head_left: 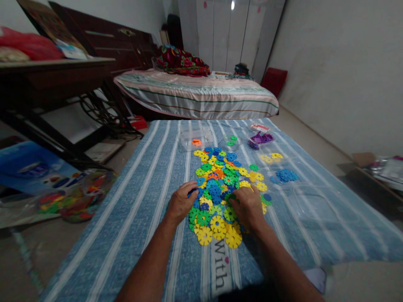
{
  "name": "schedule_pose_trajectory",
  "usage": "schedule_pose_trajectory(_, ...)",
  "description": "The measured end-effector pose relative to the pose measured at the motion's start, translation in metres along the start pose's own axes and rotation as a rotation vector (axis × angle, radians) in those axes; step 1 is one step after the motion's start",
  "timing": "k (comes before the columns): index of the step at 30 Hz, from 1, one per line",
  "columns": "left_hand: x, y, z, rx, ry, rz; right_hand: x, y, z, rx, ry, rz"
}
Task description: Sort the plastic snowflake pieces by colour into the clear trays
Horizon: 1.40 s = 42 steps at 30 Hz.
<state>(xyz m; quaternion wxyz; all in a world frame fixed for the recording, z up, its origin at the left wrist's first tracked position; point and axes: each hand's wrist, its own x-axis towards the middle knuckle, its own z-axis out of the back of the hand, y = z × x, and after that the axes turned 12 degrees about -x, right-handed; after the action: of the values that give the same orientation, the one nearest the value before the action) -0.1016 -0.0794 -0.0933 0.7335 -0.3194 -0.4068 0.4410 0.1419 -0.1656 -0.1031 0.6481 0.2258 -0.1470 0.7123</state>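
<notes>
Both hands rest in the pile of plastic discs (pixel 220 184) on the striped cloth (pixel 141 201), the left hand (pixel 181 204) pinching a blue disc (pixel 192 192), the right hand (pixel 248 207) curled over a green one (pixel 231 197).

Pile of discs (pixel 220 188) on cloth (pixel 141 218), bed (pixel 195 94) behind, trays (pixel 193 140) between.

A single head-worn view looks forward and down, close over the striped cloth (pixel 132 201), with the bed (pixel 195 94) beyond.
</notes>
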Motion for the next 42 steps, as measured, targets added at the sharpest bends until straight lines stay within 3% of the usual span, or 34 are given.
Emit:
schedule_pose_trajectory(18,0.0,0.001,-0.001,0.037,-0.001,-0.022,0.011,0.017,0.007,0.094,0.006,0.07)
schedule_pose_trajectory(24,0.0,0.002,0.0,0.044,0.003,-0.029,0.021,0.015,0.009,0.248,-0.03,-0.005)
schedule_pose_trajectory(30,0.0,0.003,-0.001,0.034,-0.001,-0.035,0.029,-0.009,0.008,0.395,-0.199,-0.271)
schedule_pose_trajectory(33,0.0,0.002,-0.001,0.03,0.002,-0.038,0.03,-0.026,0.012,0.382,-0.23,-0.329)
schedule_pose_trajectory(38,-0.001,0.001,0.0,0.028,0.005,-0.031,0.037,-0.078,0.029,0.171,-0.349,-0.359)
schedule_pose_trajectory(42,0.0,0.001,-0.001,0.027,0.006,-0.024,0.043,-0.118,0.044,-0.121,-0.482,-0.482)
